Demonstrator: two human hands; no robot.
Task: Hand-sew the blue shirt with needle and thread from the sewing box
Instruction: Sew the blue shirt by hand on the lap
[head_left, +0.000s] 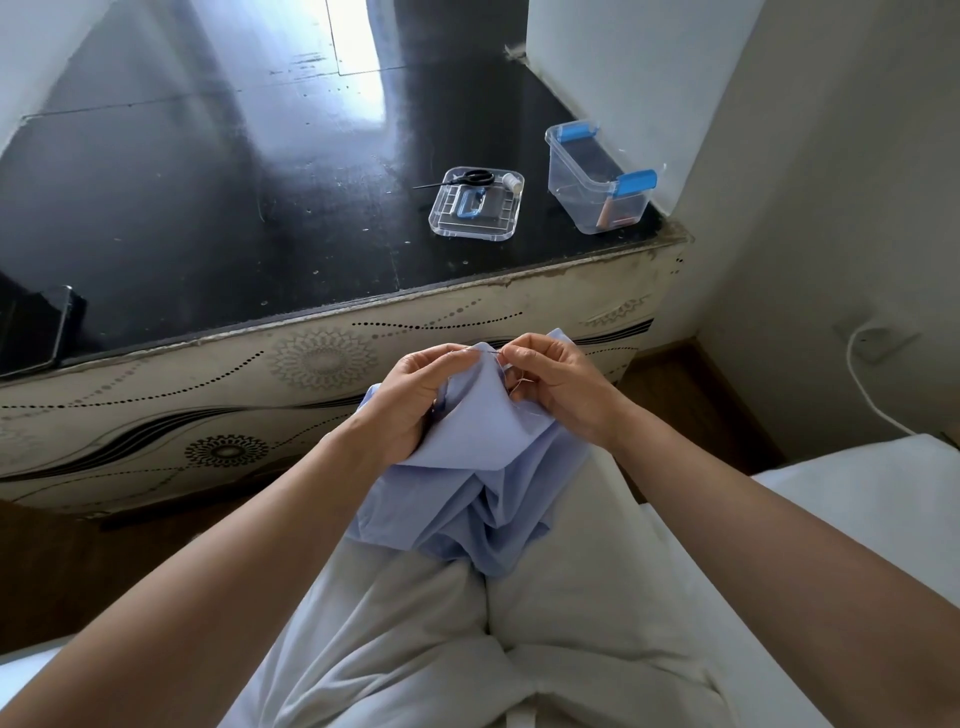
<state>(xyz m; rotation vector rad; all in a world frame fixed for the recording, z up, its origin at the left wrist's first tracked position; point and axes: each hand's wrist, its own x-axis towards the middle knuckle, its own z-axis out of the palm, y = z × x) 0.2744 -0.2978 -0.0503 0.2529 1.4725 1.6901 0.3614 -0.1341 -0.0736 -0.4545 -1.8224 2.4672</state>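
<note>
here both hands (415, 395) (556, 384) grip the blue shirt (478, 467), needle (485, 351) between.

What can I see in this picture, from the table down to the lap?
table: one, glossy black top, patterned side, ahead of the person
sewing box: one, clear with blue latches, open, table's right end
lid: one, clear with blue handle, left of the box
scissors: one pair, black, on the lid's far edge
spool: one, white, lid's far right corner
dark device: one, perhaps a phone, table's left edge
cable: one, white, by the right wall
blue shirt: one, light blue, bunched on the lap
needle: one, thin, at the shirt's top fold
left hand: grips the shirt
right hand: pinches the needle
</note>
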